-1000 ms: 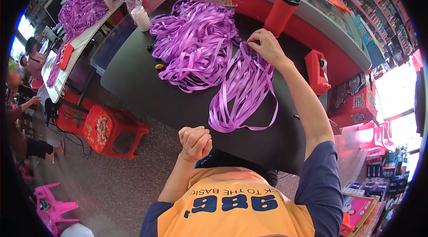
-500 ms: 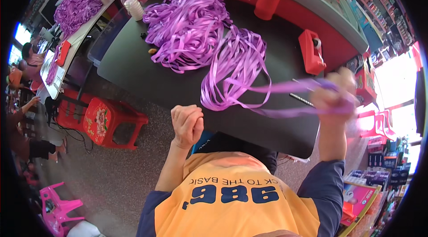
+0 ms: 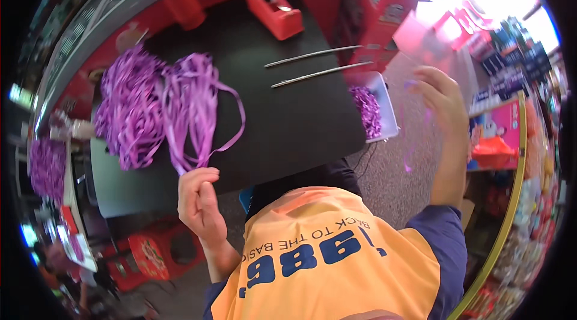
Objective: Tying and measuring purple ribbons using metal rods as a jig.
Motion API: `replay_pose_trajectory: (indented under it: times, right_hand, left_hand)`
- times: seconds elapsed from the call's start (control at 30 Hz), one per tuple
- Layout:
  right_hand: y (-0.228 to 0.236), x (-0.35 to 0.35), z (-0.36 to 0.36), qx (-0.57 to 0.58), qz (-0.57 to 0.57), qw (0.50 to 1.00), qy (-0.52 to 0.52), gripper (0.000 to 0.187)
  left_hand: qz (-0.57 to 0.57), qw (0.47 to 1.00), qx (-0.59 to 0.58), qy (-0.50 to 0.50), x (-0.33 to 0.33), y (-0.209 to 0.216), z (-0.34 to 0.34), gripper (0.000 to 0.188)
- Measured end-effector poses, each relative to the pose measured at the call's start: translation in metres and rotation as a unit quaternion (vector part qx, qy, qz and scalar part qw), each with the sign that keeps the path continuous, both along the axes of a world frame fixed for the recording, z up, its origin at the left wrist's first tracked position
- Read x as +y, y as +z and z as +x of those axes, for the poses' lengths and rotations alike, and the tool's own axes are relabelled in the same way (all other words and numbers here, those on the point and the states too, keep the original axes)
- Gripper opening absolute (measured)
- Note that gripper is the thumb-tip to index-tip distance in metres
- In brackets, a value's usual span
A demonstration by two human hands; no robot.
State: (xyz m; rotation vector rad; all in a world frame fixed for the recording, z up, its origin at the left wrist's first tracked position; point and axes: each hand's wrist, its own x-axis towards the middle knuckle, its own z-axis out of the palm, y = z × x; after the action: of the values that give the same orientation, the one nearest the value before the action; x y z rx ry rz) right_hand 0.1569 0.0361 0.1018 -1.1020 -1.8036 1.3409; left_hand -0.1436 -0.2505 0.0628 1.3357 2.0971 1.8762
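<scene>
Ribbon bundle (image 3: 195, 100) lay toward the surface's left edge, tip at the near edge by left hand (image 3: 203, 209), right hand (image 3: 443, 100) past the right edge, both grips untellable; freeing strands singly seemed safest.

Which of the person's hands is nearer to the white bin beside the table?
Right. The right hand is right of the white bin, apart from it; the left hand is well to its left, by the purple ribbons.

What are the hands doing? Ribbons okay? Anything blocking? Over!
Left hand by ribbons, grip unclear. Right hand beyond table, right side. Ribbons heaped. Two rods on table, clear of ribbons.
</scene>
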Motion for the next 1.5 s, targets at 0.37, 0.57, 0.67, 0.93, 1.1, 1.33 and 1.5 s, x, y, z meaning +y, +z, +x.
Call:
replay_pose_trajectory:
  times: [0.37,0.57,0.67,0.93,1.1,1.33,1.5]
  right_hand:
    - [-0.091,0.107,-0.051,0.227,-0.034,0.973,-0.019,0.016]
    - [-0.142,0.117,-0.067,0.319,-0.106,0.937,0.097,0.015]
    - [-0.162,0.105,-0.07,0.358,-0.176,0.911,0.106,0.015]
    - [-0.185,0.078,-0.094,0.456,-0.178,0.87,0.06,0.019]
    - [-0.193,0.079,-0.097,0.472,-0.178,0.862,0.05,0.021]
    - [-0.19,0.07,-0.101,0.456,-0.187,0.868,0.064,0.023]
    - [-0.179,0.092,-0.09,0.188,0.01,0.982,-0.028,0.028]
  left_hand:
    - [-0.087,0.952,0.192,-0.222,0.16,0.053,0.047,0.008]
    - [-0.165,0.947,0.208,-0.182,0.253,0.036,0.034,0.017]
    - [-0.196,0.939,0.207,-0.194,0.288,0.016,0.034,0.019]
    - [-0.255,0.926,0.124,-0.249,0.323,-0.025,0.046,0.02]
    - [-0.23,0.937,0.124,-0.232,0.326,-0.033,0.048,0.022]
    - [-0.238,0.929,0.136,-0.25,0.331,-0.042,0.042,0.024]
    - [-0.201,0.934,0.155,-0.253,0.328,-0.051,0.037,0.023]
